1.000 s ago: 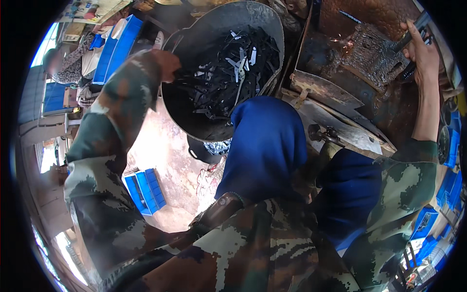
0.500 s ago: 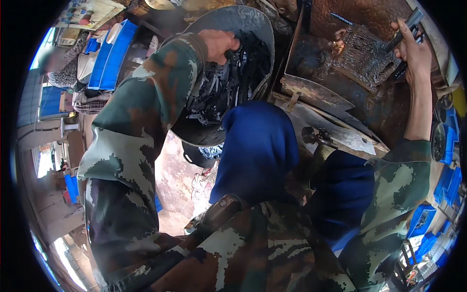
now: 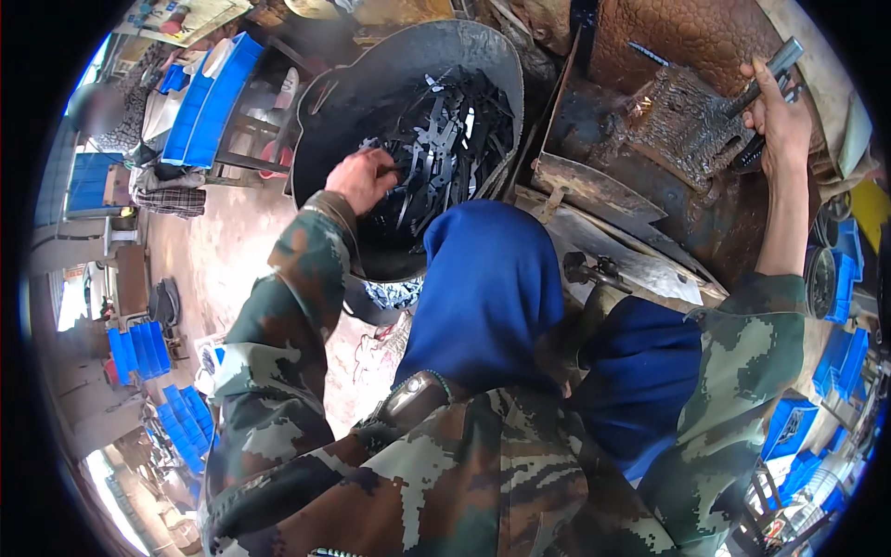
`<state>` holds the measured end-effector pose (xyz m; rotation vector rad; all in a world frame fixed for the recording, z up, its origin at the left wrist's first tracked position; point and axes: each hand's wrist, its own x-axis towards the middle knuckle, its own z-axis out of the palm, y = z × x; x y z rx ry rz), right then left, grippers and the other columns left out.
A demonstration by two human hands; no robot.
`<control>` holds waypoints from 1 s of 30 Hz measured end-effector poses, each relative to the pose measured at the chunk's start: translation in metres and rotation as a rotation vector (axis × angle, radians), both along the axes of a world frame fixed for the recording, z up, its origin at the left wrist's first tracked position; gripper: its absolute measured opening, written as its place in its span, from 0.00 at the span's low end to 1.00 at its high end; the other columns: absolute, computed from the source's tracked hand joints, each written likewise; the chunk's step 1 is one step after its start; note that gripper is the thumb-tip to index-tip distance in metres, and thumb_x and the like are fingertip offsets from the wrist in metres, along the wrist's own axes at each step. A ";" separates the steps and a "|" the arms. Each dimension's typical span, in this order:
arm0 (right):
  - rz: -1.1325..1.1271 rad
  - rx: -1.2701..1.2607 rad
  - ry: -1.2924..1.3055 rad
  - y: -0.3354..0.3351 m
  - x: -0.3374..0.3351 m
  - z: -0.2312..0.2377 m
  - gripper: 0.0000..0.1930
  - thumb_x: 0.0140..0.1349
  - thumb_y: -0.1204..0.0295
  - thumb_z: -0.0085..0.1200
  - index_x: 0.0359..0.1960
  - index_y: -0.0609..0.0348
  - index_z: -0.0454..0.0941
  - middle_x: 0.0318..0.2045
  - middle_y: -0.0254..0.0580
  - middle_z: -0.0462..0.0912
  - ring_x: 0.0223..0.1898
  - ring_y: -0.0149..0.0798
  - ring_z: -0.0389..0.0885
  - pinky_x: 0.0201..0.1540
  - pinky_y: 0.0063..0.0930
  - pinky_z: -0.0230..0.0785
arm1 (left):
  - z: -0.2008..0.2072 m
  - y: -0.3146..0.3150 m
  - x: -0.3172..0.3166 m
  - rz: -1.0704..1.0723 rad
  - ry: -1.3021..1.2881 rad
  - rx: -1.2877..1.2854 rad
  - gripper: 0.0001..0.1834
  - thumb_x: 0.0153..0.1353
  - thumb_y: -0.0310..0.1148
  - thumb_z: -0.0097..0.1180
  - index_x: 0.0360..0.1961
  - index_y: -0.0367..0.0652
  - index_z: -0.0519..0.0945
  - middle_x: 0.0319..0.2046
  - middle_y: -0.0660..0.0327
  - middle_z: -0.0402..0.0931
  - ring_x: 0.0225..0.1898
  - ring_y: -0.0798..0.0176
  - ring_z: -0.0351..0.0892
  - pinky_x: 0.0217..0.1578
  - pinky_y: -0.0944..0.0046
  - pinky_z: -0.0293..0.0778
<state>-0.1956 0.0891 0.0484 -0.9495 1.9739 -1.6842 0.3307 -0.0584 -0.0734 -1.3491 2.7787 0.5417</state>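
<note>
Grey metal handle (image 3: 785, 58) is clasped in the worker's right grip (image 3: 781, 116), beside a crusted block (image 3: 682, 121). The left grip (image 3: 358, 180), fingers curled, is at dark strips (image 3: 453, 139) inside the metal tub (image 3: 469, 45); whether it holds one, I cannot determine.

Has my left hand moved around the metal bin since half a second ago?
Yes. Judged against the metal bin, your left hand has shifted from its far part toward you and leftward.

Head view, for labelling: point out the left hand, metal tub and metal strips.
Left hand (image 3: 360, 180): head view, back of the hand.
Metal tub (image 3: 351, 110): head view, bare inner wall.
Metal strips (image 3: 449, 153): head view, middle of the pile.
</note>
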 end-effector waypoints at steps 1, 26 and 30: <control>0.007 0.000 -0.002 0.000 0.003 0.002 0.16 0.63 0.58 0.62 0.39 0.61 0.85 0.11 0.25 0.62 0.14 0.22 0.58 0.21 0.21 0.61 | -0.008 0.005 0.003 0.010 0.007 -0.018 0.15 0.55 0.34 0.62 0.42 0.38 0.82 0.38 0.49 0.80 0.41 0.47 0.82 0.45 0.55 0.76; -0.004 -0.012 -0.027 0.001 0.008 0.008 0.15 0.66 0.64 0.60 0.41 0.66 0.82 0.14 0.26 0.68 0.14 0.22 0.56 0.20 0.21 0.61 | -0.055 0.023 0.009 0.079 0.300 -0.046 0.17 0.45 0.35 0.72 0.37 0.41 0.83 0.37 0.55 0.76 0.43 0.50 0.73 0.44 0.54 0.70; -0.017 -0.021 -0.027 0.000 0.012 0.007 0.15 0.66 0.63 0.60 0.41 0.66 0.82 0.14 0.26 0.67 0.14 0.22 0.56 0.20 0.21 0.61 | -0.060 0.019 0.005 0.164 0.367 -0.031 0.15 0.47 0.34 0.70 0.36 0.41 0.84 0.34 0.55 0.77 0.37 0.53 0.75 0.39 0.56 0.72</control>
